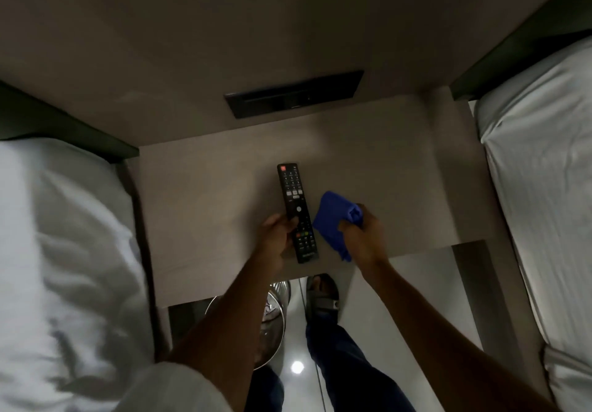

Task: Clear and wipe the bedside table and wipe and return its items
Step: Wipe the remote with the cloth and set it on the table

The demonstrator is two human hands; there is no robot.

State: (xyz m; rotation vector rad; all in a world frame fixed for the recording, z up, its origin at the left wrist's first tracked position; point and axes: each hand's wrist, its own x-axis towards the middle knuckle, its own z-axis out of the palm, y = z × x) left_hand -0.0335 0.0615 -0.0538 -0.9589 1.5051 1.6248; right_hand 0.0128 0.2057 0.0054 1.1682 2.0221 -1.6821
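Note:
A black remote control (295, 200) with coloured buttons lies lengthwise over the middle of the pale wooden bedside table (205, 200). My left hand (278, 238) grips its lower half from the left, thumb on the buttons. My right hand (363, 235) is closed on a bunched blue cloth (333, 219), held just to the right of the remote, close to its side. Whether the remote rests on the tabletop or is lifted slightly I cannot tell.
White bedding flanks the table: one bed at the left (64, 251), another at the right (544, 171). A dark wall panel (293, 94) sits above the table's back edge. Below the front edge are a metal bin (272, 322), my sandalled foot (322, 296) and glossy floor.

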